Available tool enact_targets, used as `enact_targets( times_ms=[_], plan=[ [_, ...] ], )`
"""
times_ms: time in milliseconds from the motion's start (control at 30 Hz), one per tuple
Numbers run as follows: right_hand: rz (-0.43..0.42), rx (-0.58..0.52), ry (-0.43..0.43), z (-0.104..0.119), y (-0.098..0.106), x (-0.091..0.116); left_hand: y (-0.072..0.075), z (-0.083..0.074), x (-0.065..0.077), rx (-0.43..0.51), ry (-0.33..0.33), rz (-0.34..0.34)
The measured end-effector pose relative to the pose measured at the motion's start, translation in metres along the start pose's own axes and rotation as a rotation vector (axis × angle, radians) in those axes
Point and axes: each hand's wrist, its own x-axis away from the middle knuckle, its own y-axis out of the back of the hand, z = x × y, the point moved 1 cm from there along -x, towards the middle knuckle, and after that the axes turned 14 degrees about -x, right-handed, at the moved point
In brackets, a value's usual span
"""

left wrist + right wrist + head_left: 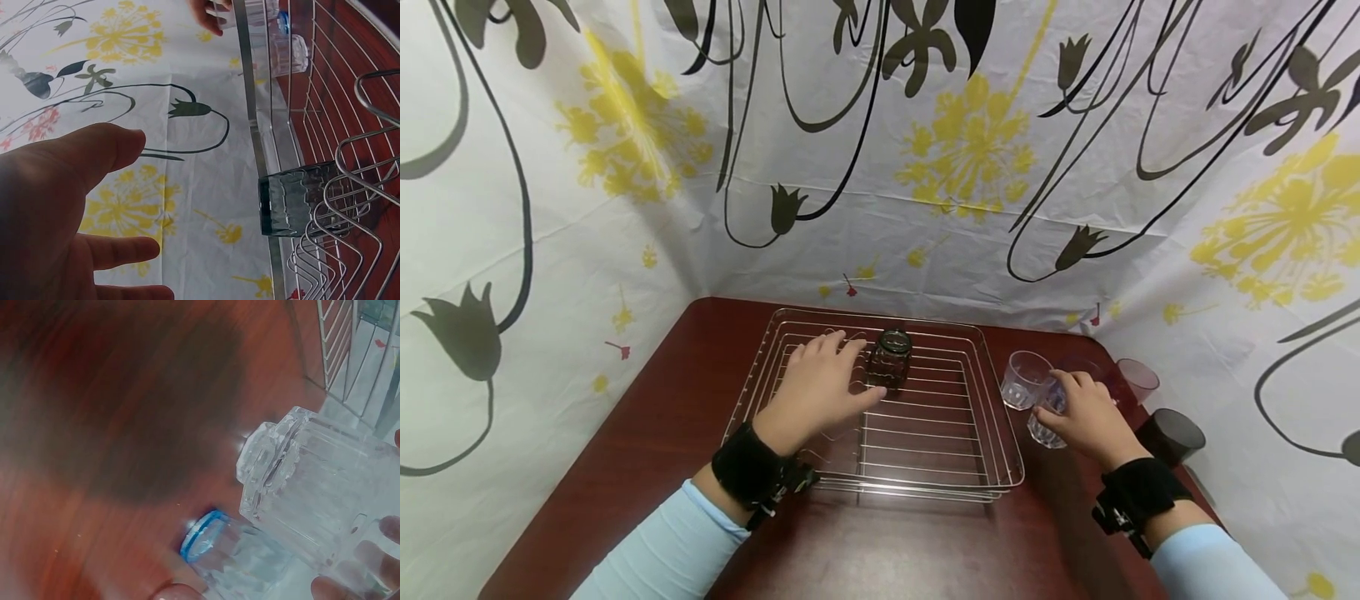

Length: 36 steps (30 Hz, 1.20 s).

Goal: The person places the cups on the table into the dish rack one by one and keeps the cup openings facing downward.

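Observation:
My left hand [820, 383] is over the left part of the wire dish rack [917, 450], thumb spread from the fingers. A dark green-grey glass [891, 358] stands in the rack just beyond its fingertips, apart from them. My right hand [1090, 421], right of the rack, has thumb and fingers around the upper part of a clear glass [1047, 429]. In the right wrist view this glass [240, 556] shows a blue ring at its base; a thumb tip lies beside it. Another clear glass [1022, 383] stands nearer the rack, filling much of that view.
Reddish-pink glasses [1138, 379] and a dark glass [1172, 437] stand at the table's right edge, partly behind my right hand. The dark red table [655, 417] carries the rack. A white patterned cloth [850, 150] hangs around the back and sides.

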Motion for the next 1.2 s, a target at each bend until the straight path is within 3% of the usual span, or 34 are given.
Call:
enact_targets(
  times_ms=[367,933,1200],
  plan=[
    [-0.055,0.011,0.091,0.011,0.005,-0.008,0.002,-0.005,-0.007,-0.032,-0.012,0.033],
    [-0.069,0.000,0.139,0.046,0.019,-0.020,0.002,-0.014,-0.008,0.006,-0.030,0.052],
    [-0.095,0.016,0.178,0.057,0.029,-0.025,0.000,-0.018,-0.009,-0.020,-0.041,0.062]
  ],
)
